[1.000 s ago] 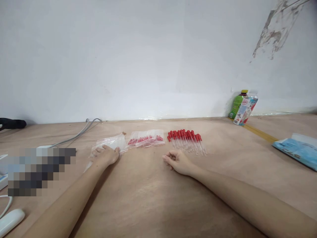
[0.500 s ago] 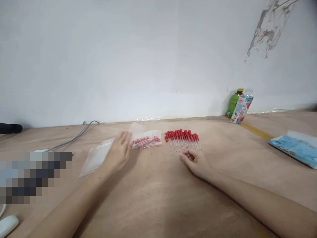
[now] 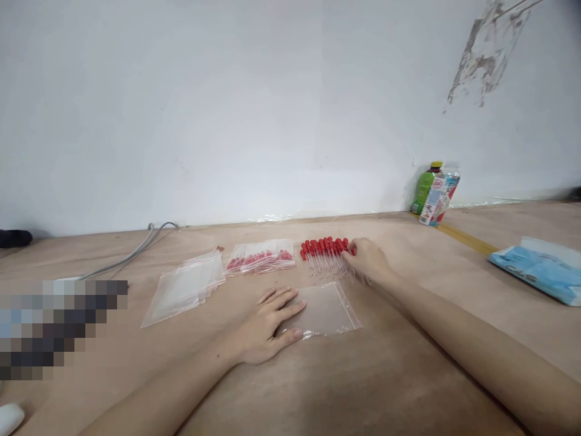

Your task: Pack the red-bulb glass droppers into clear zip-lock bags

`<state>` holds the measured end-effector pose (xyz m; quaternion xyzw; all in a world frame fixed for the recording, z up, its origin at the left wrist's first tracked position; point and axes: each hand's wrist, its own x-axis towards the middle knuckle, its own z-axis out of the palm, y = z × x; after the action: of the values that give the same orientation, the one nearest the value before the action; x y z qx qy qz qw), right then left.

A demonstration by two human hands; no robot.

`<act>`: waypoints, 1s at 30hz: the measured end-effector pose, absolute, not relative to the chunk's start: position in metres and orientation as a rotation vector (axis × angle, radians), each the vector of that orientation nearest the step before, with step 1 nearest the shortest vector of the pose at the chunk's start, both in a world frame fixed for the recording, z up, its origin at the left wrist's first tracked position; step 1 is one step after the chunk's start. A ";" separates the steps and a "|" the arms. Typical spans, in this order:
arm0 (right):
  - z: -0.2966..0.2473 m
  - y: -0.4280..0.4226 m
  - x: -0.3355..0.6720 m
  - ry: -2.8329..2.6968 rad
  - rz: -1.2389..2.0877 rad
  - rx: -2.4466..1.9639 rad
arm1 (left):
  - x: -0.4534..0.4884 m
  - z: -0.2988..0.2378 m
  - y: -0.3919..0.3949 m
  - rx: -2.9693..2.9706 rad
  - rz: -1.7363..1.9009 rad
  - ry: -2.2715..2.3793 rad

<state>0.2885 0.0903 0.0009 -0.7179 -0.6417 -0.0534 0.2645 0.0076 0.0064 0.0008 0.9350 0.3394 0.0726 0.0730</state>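
Empty zip bag under the left hand, right hand at the droppers

A clear zip bag point(image 3: 327, 310), with nothing in it, lies flat in the middle of the worktop point(image 3: 363, 375). The left hand point(image 3: 265, 324) rests on its left edge with fingers spread and flat, gripping nothing. Just behind it the right hand point(image 3: 370, 260) curls onto the right end of a loose row of red-capped droppers point(image 3: 323, 251); whether it has hold of one cannot be told. Left of the row lie sealed bags point(image 3: 261, 257) holding droppers, then a stack of empty bags point(image 3: 184, 287). Two bottles point(image 3: 431, 192) stand at the far edge, right.
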 end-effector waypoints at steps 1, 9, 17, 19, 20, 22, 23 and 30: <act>0.001 0.094 0.287 -1.741 -0.142 -1.982 | 0.008 0.001 0.006 2.802 0.222 1.017; 0.004 0.110 0.278 -1.676 0.031 -2.189 | 0.008 0.000 0.006 2.762 0.281 1.002; 0.023 0.098 0.287 -1.736 0.265 -1.953 | 0.011 0.003 0.005 2.741 0.274 1.033; 0.019 0.087 0.287 -1.722 0.436 -1.691 | 0.011 0.002 0.005 2.747 0.295 1.045; 0.015 0.080 0.286 -1.681 0.564 -1.535 | 0.011 0.002 0.004 2.751 0.316 1.047; 0.004 0.065 0.284 -1.534 0.798 -1.273 | 0.010 0.000 0.004 2.756 0.366 1.043; -0.002 0.058 0.282 -1.459 0.866 -1.204 | 0.010 -0.001 0.004 2.756 0.391 1.040; -0.028 0.032 0.281 -1.157 0.910 -1.140 | 0.008 -0.005 0.004 2.753 0.456 1.021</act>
<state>0.2813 0.0319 -0.0284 -0.4910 -0.4987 0.3919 0.5972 0.0078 0.0040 -0.0051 0.9232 0.3422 0.1528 0.0850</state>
